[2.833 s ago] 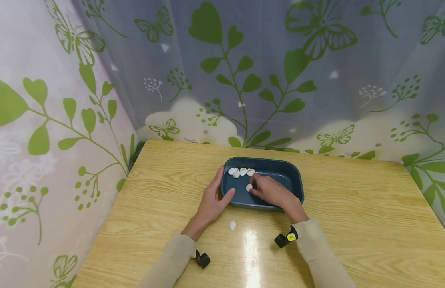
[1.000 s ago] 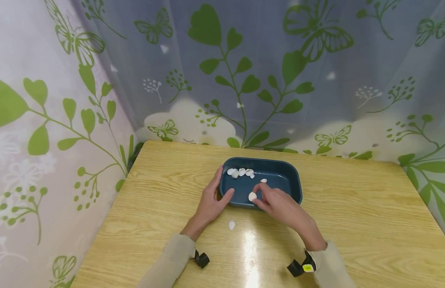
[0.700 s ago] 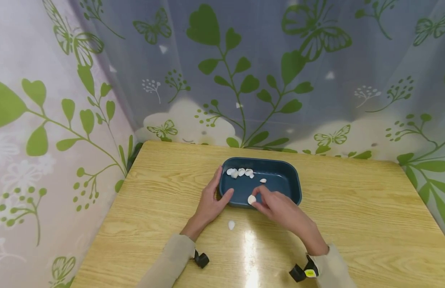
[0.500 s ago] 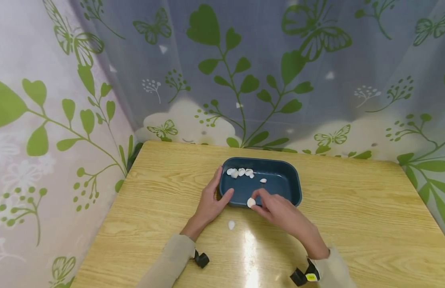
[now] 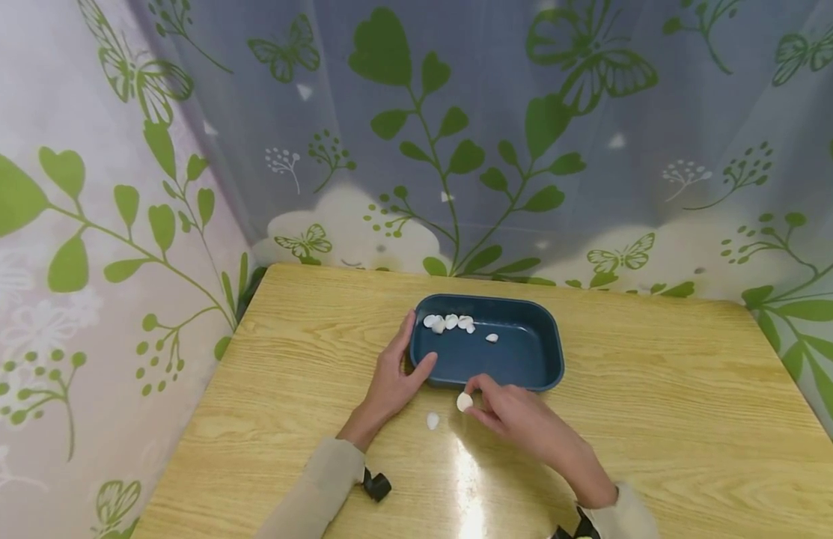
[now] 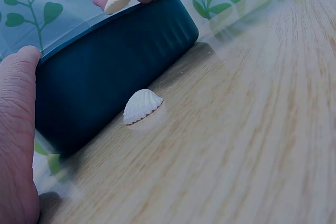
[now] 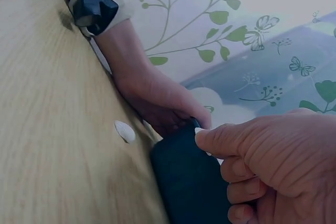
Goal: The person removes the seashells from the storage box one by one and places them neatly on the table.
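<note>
A dark blue tray (image 5: pixel 510 363) stands on the table, and my left hand (image 5: pixel 392 370) holds its left end, thumb at the near rim and fingers along the side wall. Between thumb and forefinger my right hand (image 5: pixel 527 421) pinches a pale seashell (image 5: pixel 465 402), just in front of the tray's near wall in the head view. On the tabletop to its left lies a white ribbed seashell (image 6: pixel 143 107). Inside the tray, several white seashells (image 5: pixel 450 322) sit in a row at the back left, with one small seashell (image 5: pixel 492 338) apart to their right.
The wooden table (image 5: pixel 658 389) extends to both sides of the tray. Behind it and at the left hang curtains (image 5: pixel 416 135) printed with leaves and butterflies. Black wrist cameras, one of them (image 5: pixel 376 485) on the left wrist, stick out below the sleeves.
My right hand has drawn the pinched seashell from inside the tray, over the near rim and towards the body. Earlier a small seashell came into sight in the tray. My left hand stays put.
</note>
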